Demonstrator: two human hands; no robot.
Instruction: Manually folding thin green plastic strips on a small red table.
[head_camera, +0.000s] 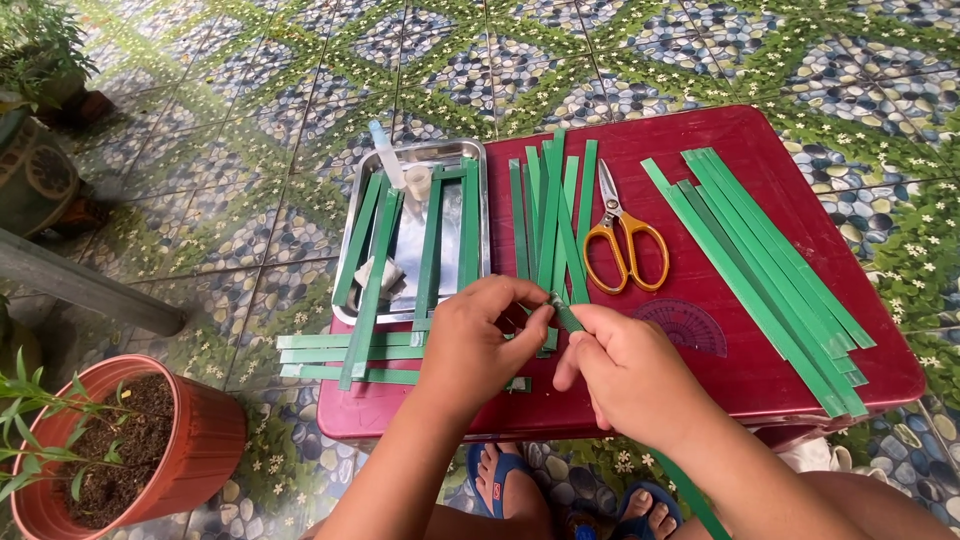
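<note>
On our tabletop (760, 370), the tray (480, 160) sits left, scissors (625, 240) at centre, a strip bundle (770, 270) right; the plant pot (190, 440) stands on the floor (300, 90), left.

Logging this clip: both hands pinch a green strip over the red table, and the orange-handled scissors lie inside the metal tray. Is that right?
Not quite. The head view shows the scissors lying on the red table, right of the metal tray, not in it. The rest holds: the left hand and right hand pinch a green strip over the table.

Green paper strips (760, 270), dark red table (740, 370), orange-handled scissors (625, 245), silver tray (440, 155), terracotta pot (190, 440), green/blue pebble-pattern floor (500, 60).
</note>
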